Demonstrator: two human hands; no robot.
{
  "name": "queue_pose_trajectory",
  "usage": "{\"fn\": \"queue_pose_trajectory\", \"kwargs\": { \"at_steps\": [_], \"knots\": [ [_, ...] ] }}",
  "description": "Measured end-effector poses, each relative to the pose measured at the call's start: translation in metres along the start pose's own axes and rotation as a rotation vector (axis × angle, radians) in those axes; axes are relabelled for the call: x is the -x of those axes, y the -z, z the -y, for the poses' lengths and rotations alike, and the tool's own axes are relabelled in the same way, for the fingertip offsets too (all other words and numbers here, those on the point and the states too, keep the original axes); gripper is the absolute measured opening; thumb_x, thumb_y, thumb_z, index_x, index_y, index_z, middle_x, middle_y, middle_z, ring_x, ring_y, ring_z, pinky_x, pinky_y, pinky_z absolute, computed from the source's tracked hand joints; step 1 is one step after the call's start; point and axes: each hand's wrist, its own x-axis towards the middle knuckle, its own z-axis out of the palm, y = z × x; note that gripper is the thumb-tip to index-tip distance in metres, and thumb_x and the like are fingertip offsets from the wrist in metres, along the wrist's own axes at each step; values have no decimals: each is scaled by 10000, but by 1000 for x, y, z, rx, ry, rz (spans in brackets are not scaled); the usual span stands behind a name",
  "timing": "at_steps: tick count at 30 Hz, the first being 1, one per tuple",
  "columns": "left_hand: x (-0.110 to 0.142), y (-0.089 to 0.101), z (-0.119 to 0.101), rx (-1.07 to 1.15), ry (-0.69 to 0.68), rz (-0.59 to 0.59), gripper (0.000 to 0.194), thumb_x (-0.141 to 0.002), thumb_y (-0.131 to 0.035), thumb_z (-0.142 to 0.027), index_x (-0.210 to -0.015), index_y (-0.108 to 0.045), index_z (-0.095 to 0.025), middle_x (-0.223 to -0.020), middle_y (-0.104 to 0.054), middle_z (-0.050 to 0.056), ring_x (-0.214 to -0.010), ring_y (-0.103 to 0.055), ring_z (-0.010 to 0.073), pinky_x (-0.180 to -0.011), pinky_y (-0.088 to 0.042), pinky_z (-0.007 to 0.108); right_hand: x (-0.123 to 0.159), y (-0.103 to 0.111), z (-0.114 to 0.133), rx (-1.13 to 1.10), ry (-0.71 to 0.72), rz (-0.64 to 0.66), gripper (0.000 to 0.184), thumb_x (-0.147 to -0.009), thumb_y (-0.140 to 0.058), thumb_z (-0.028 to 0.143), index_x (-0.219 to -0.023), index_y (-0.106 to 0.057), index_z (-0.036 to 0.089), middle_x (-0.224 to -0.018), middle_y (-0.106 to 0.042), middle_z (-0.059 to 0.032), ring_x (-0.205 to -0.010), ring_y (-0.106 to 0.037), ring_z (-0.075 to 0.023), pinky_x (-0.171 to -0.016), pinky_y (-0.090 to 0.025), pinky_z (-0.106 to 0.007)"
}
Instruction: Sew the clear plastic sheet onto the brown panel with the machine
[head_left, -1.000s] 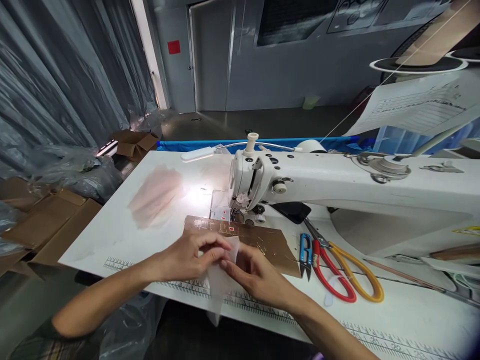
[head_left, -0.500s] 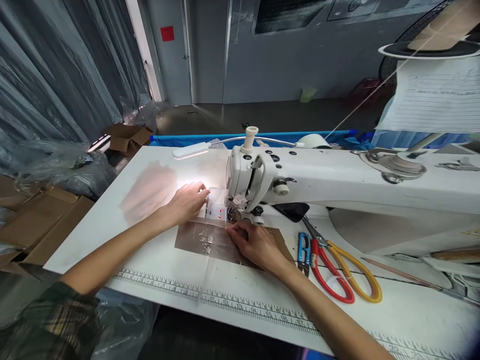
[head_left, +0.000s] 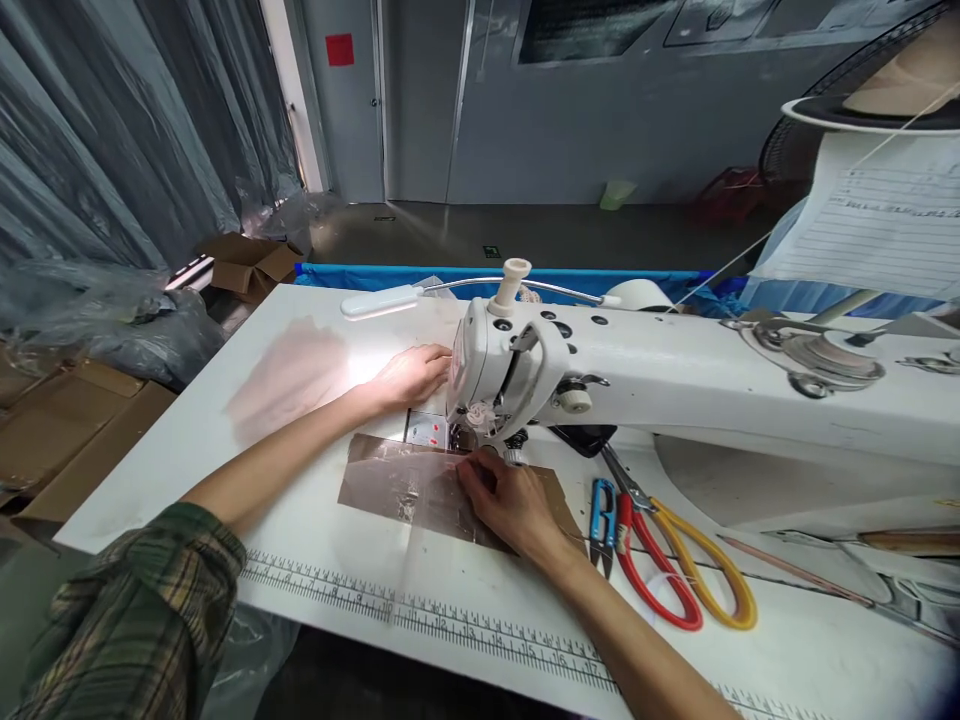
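Observation:
A white sewing machine (head_left: 675, 370) stands on the table, its needle area over a metal plate (head_left: 426, 428). My left hand (head_left: 414, 376) reaches along the far left side of the machine head, fingers stretched out, their tips partly hidden by it. Just in front of the presser foot, my right hand (head_left: 510, 500) is closed, thumb and forefinger pinching the edge of a thin, clear plastic sheet (head_left: 427, 485). The sheet lies over a flat brown piece (head_left: 367, 480) and hangs toward the table's front edge.
Right of my right hand lie blue thread snips (head_left: 602, 515) and scissors (head_left: 679, 550) with red and yellow handles. A ruler strip (head_left: 420, 610) runs along the front edge. Cardboard boxes (head_left: 82, 430) and plastic bags stand at left. A lamp (head_left: 382, 302) reaches over the table.
My left hand has moved away from me and right, from beside the metal plate to behind the machine head. My right hand keeps its pinch near the presser foot. The view has shifted slightly.

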Motion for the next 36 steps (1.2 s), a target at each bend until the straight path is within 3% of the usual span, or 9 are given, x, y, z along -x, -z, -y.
{"fn": "queue_pose_trajectory", "kwargs": {
  "at_steps": [6,9,11,14,17,26,29,33,36],
  "knots": [
    [67,19,-55,-72,-84,-72,374,-934,-414,-271,-625,-593,-157,-645,-603,63,-595,-557,155,-560,-517,302,0,1,3,-9,3,1,343,-872,-421,421,-727,-652,211,-601,-648,-48,-506,-565,-188,-494,-300,-281],
    [94,18,-83,89,-382,18,308,-957,-397,-186,-776,-646,-164,-818,-671,66,-721,-616,156,-658,-573,303,0,-1,4,-5,-3,-11,344,-869,-424,420,-715,-649,211,-587,-636,-53,-491,-546,-182,-492,-296,-285],
    [101,15,-92,124,-453,43,286,-959,-370,-108,-916,-649,-152,-942,-676,80,-836,-635,166,-760,-577,309,0,-2,3,-8,0,-16,338,-869,-427,419,-738,-658,211,-583,-632,-54,-494,-546,-184,-496,-301,-288],
    [98,9,-88,100,-371,70,288,-957,-346,-62,-1018,-621,-124,-1014,-652,111,-965,-623,191,-876,-546,333,1,-2,3,-41,24,-48,335,-876,-420,410,-757,-659,206,-614,-646,-64,-521,-564,-188,-516,-333,-291],
    [91,5,-75,53,-248,125,227,-975,-428,-213,-1077,-590,-91,-1103,-612,154,-1044,-589,250,-919,-511,409,3,-1,5,-83,42,-90,356,-890,-405,420,-739,-640,200,-639,-650,-65,-533,-566,-180,-531,-361,-289],
    [89,10,-60,4,-36,191,696,-857,-509,-593,-1359,-398,-125,-1438,-380,201,-1304,-343,440,-1023,-241,678,7,4,15,-91,2,-24,202,-754,-560,363,-844,-640,200,-668,-659,-18,-573,-591,-171,-545,-399,-271],
    [90,12,-52,33,-37,116,662,-844,-521,-616,-1298,-464,-138,-1415,-413,191,-1296,-371,404,-1040,-254,634,9,6,13,-158,-39,-49,214,-740,-535,352,-832,-644,192,-646,-642,-9,-548,-573,-159,-544,-415,-269],
    [89,12,-41,207,-243,5,281,-909,-508,-325,-1119,-579,-153,-1217,-588,130,-1095,-558,240,-992,-391,457,8,5,9,-239,-114,-152,267,-752,-497,387,-819,-654,182,-555,-560,10,-489,-502,-146,-502,-403,-261],
    [89,9,-40,277,-345,21,380,-860,-578,-384,-1165,-572,-159,-1182,-597,125,-1058,-567,233,-932,-432,404,8,5,9,-268,-136,-154,281,-765,-486,408,-789,-649,180,-541,-538,7,-487,-481,-147,-486,-394,-259]
  ]
}}
